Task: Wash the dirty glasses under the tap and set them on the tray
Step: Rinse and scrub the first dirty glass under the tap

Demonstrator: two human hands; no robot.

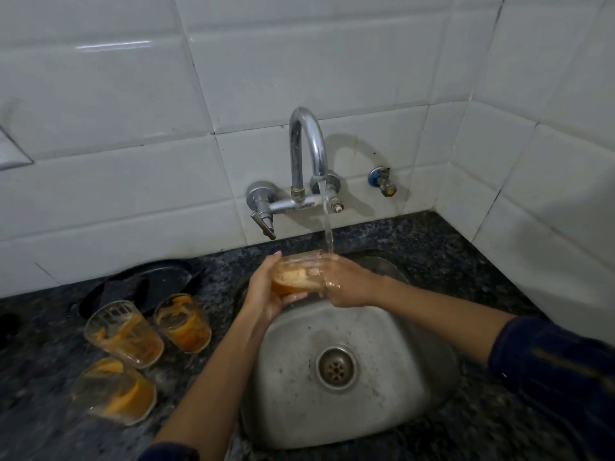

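Observation:
Over the steel sink (392,404) I hold one dirty glass (296,272) lying on its side, smeared orange inside. My left hand (264,294) cups its base from the left. My right hand (346,282) grips its mouth end, fingers reaching inside. Water runs from the chrome tap (307,144) in a stream (327,227) onto the glass rim and my right fingers. Three more dirty glasses stand on the counter at left: one (124,334), another (183,322) and the nearest (114,392). A dark tray (156,277) lies behind them by the wall.
The dark speckled counter (432,234) wraps around the sink. White tiled walls rise behind and to the right. A small valve (382,181) sticks out of the wall right of the tap. The sink drain (336,367) is open, in the middle of the basin.

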